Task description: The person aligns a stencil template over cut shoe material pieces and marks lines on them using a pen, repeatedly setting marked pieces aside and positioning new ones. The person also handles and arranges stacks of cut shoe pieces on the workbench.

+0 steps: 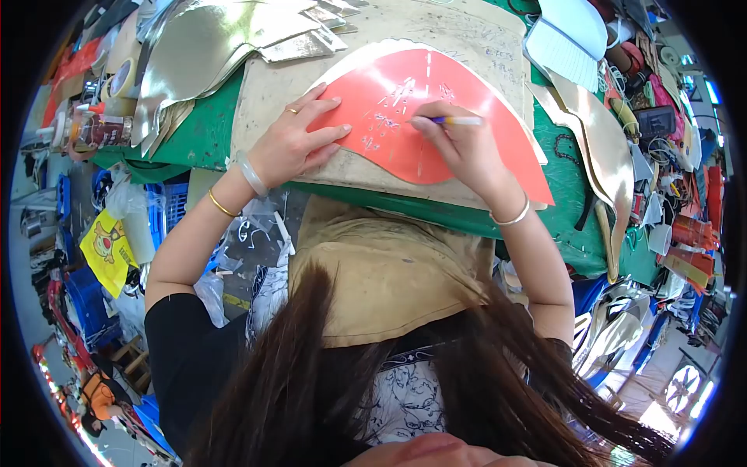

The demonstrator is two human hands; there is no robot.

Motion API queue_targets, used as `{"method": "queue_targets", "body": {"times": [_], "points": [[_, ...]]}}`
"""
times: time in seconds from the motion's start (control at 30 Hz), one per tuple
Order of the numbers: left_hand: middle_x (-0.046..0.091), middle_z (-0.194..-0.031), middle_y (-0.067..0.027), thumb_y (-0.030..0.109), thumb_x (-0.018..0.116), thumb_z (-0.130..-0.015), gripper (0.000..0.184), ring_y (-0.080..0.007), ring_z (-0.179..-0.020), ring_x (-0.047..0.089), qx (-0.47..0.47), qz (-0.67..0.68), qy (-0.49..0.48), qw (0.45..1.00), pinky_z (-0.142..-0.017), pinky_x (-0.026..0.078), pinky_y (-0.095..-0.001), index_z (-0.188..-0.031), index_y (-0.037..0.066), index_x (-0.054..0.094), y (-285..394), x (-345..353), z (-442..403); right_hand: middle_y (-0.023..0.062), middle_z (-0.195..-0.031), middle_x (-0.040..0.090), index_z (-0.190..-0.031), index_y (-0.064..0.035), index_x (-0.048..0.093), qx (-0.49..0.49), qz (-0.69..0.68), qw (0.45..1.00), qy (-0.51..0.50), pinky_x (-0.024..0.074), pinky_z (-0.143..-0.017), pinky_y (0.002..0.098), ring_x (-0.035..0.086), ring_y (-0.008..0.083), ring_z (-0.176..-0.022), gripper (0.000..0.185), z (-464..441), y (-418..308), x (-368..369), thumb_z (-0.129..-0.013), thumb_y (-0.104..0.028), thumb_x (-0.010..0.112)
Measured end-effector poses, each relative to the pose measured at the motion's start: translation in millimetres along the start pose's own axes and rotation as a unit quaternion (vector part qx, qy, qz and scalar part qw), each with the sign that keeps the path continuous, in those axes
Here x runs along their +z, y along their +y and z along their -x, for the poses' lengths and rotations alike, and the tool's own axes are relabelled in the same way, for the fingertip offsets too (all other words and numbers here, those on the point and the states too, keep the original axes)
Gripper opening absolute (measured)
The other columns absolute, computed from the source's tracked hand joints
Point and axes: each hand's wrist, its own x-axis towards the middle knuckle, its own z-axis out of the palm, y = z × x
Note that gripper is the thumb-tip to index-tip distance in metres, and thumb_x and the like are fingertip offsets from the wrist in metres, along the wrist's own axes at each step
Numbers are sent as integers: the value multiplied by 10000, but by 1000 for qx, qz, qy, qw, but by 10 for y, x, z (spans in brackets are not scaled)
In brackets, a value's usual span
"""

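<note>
A red curved template (482,117) with many small cut-out slots and a dashed line of slits lies on a pale board (264,101). A whitish edge of another sheet (354,58) shows along its upper rim. My left hand (292,140) rests with fingers spread on the template's left edge, pressing it flat. In my right hand (463,148) is a pen (459,121) with a purple and yellowish barrel, its tip over the slots near the template's middle. Whether the tip touches the surface I cannot tell.
Shiny gold sheets (187,62) are stacked at the upper left, and more gold pieces (603,148) hang at the right. An open notebook (564,39) lies at the upper right. Green cloth (210,136) covers the table; a jar (105,131) stands at the left.
</note>
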Motion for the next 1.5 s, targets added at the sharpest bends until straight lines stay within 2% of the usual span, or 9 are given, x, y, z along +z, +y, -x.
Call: {"method": "queue_targets", "body": {"times": [0.27,0.87,0.97,1.03,1.1,1.17,1.3,1.43,1.5], "points": [[499,-1296,-146,110,708,-750,324,-384,-1276,421,6,5,-6,1000,-1007,416,-435,-1071,122,669,-18,14,17,133,-680,605,-844,-23,598,-12,17,998,-62,498,-581,369,614,284,-636,179,-149,27,177,-890,-195,607],[516,-1264,-138,143,705,-754,324,-368,-1250,441,12,-6,5,1000,-1000,409,-422,-1073,153,655,-26,31,19,134,-661,584,-836,-23,584,-51,25,997,-45,481,-556,380,591,302,-615,159,-289,8,311,-882,-173,611],[518,-1259,-136,142,704,-752,330,-366,-1247,444,11,-3,4,1000,-1003,409,-422,-1078,147,651,-18,21,16,121,-719,624,-881,-40,594,32,19,999,-35,497,-577,363,623,290,-654,125,-243,-73,181,-889,-165,593],[520,-1255,-135,144,706,-749,344,-359,-1244,449,7,2,8,1000,-996,412,-421,-1087,141,645,-17,19,21,112,-800,657,-961,-64,606,124,31,990,53,513,-618,362,648,279,-710,116,-160,3,-94,-887,-148,577],[523,-1252,-135,148,711,-743,368,-349,-1238,457,1,9,17,1000,-981,419,-418,-1103,135,636,-5,7,11,126,-857,663,-1024,-50,599,111,232,962,95,516,-677,377,654,292,-765,172,-52,199,-500,-879,-136,568],[496,-1292,-141,148,716,-736,432,-346,-1254,443,-21,23,7,999,-1009,395,-427,-1153,116,609,9,-21,14,161,-884,658,-1056,-18,580,235,313,920,23,503,-730,390,644,323,-821,258,87,325,-789,-867,-193,597],[471,-1309,-133,202,728,-724,543,-325,-1226,447,-87,47,-10,995,-990,376,-415,-1233,131,554,150,-149,-88,202,-922,645,-1063,22,560,361,214,906,-61,489,-751,390,633,337,-869,489,222,303,-922,-798,-368,689],[440,-1345,-135,249,741,-717,650,-323,-1249,412,-200,59,-14,978,-1033,339,-409,-1299,103,491,277,-237,-188,217,-925,623,-975,16,593,264,102,958,-37,463,-744,402,599,366,-854,347,270,282,-958,-747,-223,699],[428,-1363,-148,260,743,-726,675,-322,-1261,406,-155,18,32,987,-1044,327,-412,-1315,73,470,272,-329,-235,188,-868,618,-981,1,595,209,115,971,7,462,-742,396,609,329,-837,306,233,-22,-1012,-773,-201,694]]}}
